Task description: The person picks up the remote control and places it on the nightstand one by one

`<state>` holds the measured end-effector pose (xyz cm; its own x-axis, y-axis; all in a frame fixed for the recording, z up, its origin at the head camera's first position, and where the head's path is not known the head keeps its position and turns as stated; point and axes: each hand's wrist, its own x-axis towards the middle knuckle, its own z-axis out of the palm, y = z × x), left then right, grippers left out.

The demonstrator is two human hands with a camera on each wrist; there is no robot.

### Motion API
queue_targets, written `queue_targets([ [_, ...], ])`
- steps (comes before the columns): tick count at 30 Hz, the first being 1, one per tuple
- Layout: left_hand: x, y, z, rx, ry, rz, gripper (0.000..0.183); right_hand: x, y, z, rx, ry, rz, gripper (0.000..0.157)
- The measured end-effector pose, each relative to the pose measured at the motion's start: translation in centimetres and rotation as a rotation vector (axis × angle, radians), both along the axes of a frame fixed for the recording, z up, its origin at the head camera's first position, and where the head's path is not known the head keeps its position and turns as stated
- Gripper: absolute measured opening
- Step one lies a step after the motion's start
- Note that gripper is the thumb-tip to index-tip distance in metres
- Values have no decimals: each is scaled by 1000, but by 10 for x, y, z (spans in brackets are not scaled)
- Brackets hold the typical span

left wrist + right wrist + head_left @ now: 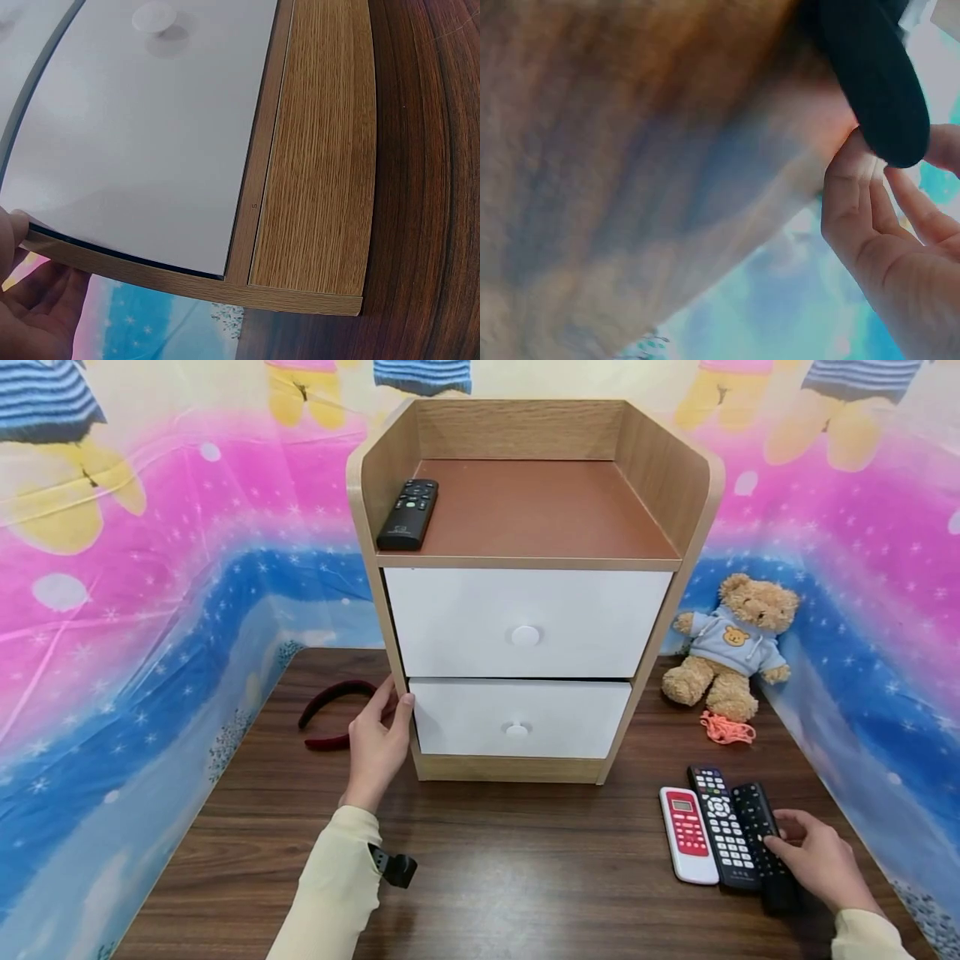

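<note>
A small wooden cabinet [510, 768] with two white drawers, the upper one [457, 618] and the lower one [457, 718], stands on the table. My left hand [377, 747] holds its left side, thumb at the front edge; the left wrist view shows the fingers [52, 296] behind the side panel. At the right, my right hand [821, 860] pinches a black remote control [765, 835] between thumb and fingers. This remote's end [889, 105] shows dark in the right wrist view. Beside it lie another black remote [723, 827] with pale buttons and a white-and-red remote [690, 839].
Another black remote [408, 514] lies on the cabinet's brown top, by the left wall. A dark red headband [326, 743] is left of the cabinet, partly hidden by my hand. At the back right sit a teddy bear [731, 647] and a coral cord bundle [727, 728]. Printed cloth [172, 568] surrounds the table.
</note>
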<state>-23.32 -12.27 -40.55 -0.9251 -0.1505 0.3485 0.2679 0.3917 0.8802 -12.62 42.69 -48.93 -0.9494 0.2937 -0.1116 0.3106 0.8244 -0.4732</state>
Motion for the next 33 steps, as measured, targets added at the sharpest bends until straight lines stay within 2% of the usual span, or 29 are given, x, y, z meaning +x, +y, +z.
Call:
queue_targets([
  [3, 0, 0, -1, 0, 2, 2, 52, 0, -3, 9, -8, 67, 4, 53],
  [8, -1, -1, -2, 6, 1, 6, 51, 1, -16, 26, -100, 205, 13, 52],
  [14, -1, 0, -1, 3, 12, 2, 52, 1, -39, 59, -150, 393, 44, 50],
  [18, -2, 0, -1, -3, 14, 7, 52, 2, -59, 91, -201, 507, 92, 49],
  [23, -2, 0, -2, -2, 0, 8, 52, 5, -91, 134, -291, 607, 153, 46],
  [33, 0, 1, -2, 3, -2, 8, 51, 9, -166, 215, -401, 680, 290, 39],
])
